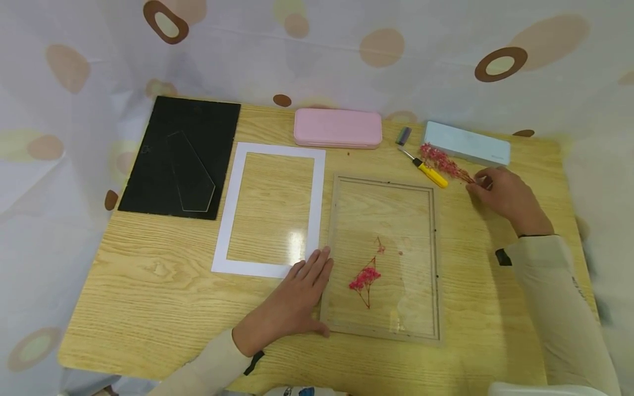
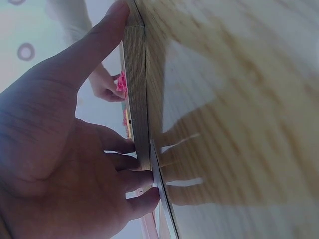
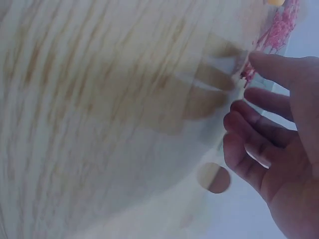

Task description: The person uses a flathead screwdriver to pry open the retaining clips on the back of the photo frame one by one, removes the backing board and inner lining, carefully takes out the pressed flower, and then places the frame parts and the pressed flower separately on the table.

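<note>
My left hand [image 1: 297,300] lies spread at the left side of a clear-glazed picture frame [image 1: 438,308]. Its thumb touches the frame's near left corner, and its fingertips rest by the lower right corner of a white photo mat [image 1: 223,242]. On the glass are a pink dried flower sprig [image 1: 365,279] and a smaller bit of sprig [image 1: 380,247]. To the right, my right hand [image 1: 507,195] has thumb and forefinger around the stem ends of a bunch of pink dried flowers [image 1: 441,159], which lies on the table. In the right wrist view the stems [image 3: 247,74] are partly hidden by the thumb.
A black frame back [image 1: 193,126] with a stand lies far left. Along the back are a pink case [image 1: 338,127], a small dark grey piece [image 1: 404,135] and a pale blue case [image 1: 468,143]. A yellow-handled tool [image 1: 433,173] lies beside the flowers. A patterned curtain [image 1: 337,49] hangs behind.
</note>
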A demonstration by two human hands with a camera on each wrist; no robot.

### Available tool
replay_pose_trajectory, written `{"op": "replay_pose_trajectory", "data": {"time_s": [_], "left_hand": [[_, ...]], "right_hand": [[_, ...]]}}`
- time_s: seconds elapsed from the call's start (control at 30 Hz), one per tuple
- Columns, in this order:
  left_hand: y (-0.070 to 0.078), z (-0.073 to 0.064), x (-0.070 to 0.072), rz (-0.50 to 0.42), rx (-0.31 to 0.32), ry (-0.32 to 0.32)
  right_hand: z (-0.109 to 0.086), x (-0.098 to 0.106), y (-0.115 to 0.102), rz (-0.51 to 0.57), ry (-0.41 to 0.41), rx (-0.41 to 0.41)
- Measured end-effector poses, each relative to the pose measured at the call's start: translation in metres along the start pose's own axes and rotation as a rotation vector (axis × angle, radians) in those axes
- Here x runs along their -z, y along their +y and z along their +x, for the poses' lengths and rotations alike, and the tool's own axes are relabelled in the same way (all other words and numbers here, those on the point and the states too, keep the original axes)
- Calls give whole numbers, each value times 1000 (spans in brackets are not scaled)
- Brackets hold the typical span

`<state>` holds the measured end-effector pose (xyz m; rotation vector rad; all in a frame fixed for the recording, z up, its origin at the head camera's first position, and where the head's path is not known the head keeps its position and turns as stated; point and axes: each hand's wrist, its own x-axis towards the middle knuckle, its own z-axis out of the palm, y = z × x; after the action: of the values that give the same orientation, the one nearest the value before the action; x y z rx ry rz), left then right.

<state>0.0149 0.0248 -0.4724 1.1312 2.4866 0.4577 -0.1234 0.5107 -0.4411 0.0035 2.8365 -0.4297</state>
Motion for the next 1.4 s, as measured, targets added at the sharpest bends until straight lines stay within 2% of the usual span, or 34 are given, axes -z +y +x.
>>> {"op": "replay_pose_trajectory", "data": {"time_s": [0.1, 0.23, 0.33, 0.47, 0.57, 0.7, 0.77, 0.87, 0.93, 1.1, 1.2, 1.4], "left_hand": [[0, 0, 0, 7, 4, -2], [-1, 0, 0, 6, 8, -1], [0, -1, 1, 4, 9, -2], [0, 0, 2, -2, 11, -11], [0, 1, 3, -12, 15, -19], [-1, 2, 4, -16, 13, -16], [-1, 2, 4, -18, 9, -8], [0, 2, 4, -28, 4, -2], [0, 2, 4, -36, -2, 1], [2, 2, 4, -34, -7, -2], [2, 2, 3, -24, -5, -2], [1, 1, 3, -36, -8, 10]], "right_hand": [[-6, 3, -6, -40, 54, 2], [-19, 4, -28, -66, 209, 53], [-33, 3, -56, -72, 309, 131], [-46, -9, -93, -80, 368, 285], [-50, -25, -115, -60, 319, 422], [-54, -49, -143, -24, 153, 594], [-56, -59, -153, -26, 78, 661], [-57, -71, -160, -47, 22, 733], [-58, -77, -161, -58, 20, 751], [-61, -83, -160, -68, 82, 762], [-64, -84, -160, -77, 97, 745], [-74, -89, -163, -96, 79, 683]]}}
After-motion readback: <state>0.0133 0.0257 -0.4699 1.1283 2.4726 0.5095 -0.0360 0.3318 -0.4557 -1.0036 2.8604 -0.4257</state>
